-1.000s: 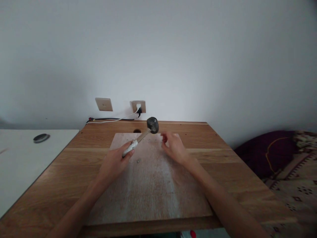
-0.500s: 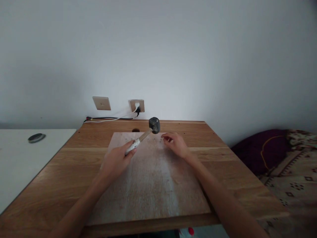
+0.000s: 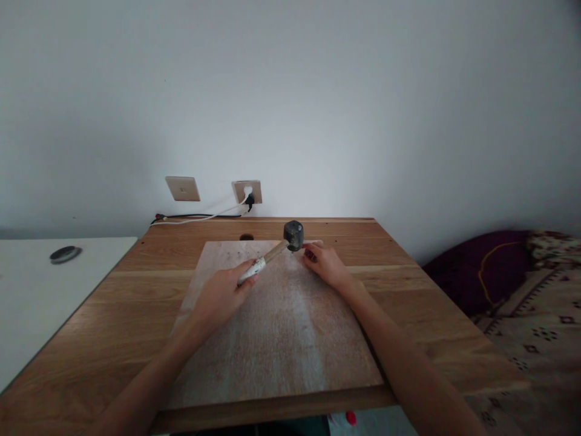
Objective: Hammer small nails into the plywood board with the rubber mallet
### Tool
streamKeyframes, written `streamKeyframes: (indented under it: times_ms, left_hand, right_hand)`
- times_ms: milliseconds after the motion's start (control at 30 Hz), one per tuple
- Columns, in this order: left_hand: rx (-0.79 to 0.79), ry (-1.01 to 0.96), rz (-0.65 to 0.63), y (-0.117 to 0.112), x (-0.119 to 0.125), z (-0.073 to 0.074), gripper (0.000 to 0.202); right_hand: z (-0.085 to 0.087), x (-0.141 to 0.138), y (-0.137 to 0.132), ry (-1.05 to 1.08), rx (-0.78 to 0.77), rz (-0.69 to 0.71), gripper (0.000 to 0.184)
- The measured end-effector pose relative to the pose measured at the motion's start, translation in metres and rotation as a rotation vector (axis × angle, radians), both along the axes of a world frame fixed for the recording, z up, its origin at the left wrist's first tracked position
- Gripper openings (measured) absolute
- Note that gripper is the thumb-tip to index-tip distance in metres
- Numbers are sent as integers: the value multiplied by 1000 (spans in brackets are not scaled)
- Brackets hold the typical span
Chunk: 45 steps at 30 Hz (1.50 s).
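Observation:
My left hand (image 3: 226, 292) is closed round the white-wrapped handle of a mallet (image 3: 273, 251). The mallet's blocky black head is raised just above the far part of a pale wooden board (image 3: 267, 339), close to my right fingertips. Near the board's far right corner, my right hand (image 3: 325, 264) has its fingers curled together in a pinch. Whatever they hold is too small or hidden to make out. Several tiny nail-like bits stand in a row along the board's far edge, partly covered by the mallet.
The board lies on a wooden table (image 3: 109, 309) against a wall. Behind are a socket (image 3: 255, 192) with plugs and cables (image 3: 200, 217). A white surface (image 3: 27, 303) with a dark oval object (image 3: 66, 254) adjoins at left. Patterned fabric (image 3: 540, 339) and a purple cushion (image 3: 467, 272) lie right.
My left hand has moved the mallet rightward, bringing its head nearer my right fingers. My right hand has shifted slightly right, still pinched at the board's far edge.

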<state>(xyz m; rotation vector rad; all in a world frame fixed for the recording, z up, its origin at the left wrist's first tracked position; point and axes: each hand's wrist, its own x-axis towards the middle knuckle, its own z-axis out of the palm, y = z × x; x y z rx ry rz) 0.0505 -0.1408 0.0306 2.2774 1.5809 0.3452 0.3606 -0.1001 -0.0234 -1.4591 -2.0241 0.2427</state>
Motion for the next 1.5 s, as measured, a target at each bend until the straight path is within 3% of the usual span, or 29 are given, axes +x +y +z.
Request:
streamKeyframes:
  times_ms: [267, 433, 633, 700, 967, 1133, 1300, 1500]
  left_hand:
    - [1, -30, -25, 0, 9, 7, 49]
    - [-10, 32, -73, 3, 21, 10, 46]
    - [-8, 72, -82, 3, 25, 8, 45]
    - [-5, 89, -85, 2, 23, 8, 44]
    - [-3, 91, -90, -1, 23, 4, 44]
    - [-14, 21, -96, -1, 21, 2, 44]
    - [-24, 14, -62, -20, 6, 2, 48]
    - [64, 354, 0, -64, -3, -5, 51]
  right_hand:
    - [-4, 2, 0, 66, -60, -104, 39]
    - [-8, 5, -1, 112, -65, -157, 26]
    - [-8, 8, -5, 194, -66, -127, 63]
    - [-7, 9, -5, 213, -61, -120, 66]
    - [-9, 10, -3, 231, -29, -111, 54]
    - [-12, 13, -3, 247, -17, -75, 57]
    - [-17, 27, 1, 275, 7, -61, 62]
    - [-22, 48, 10, 299, 87, -215, 56]
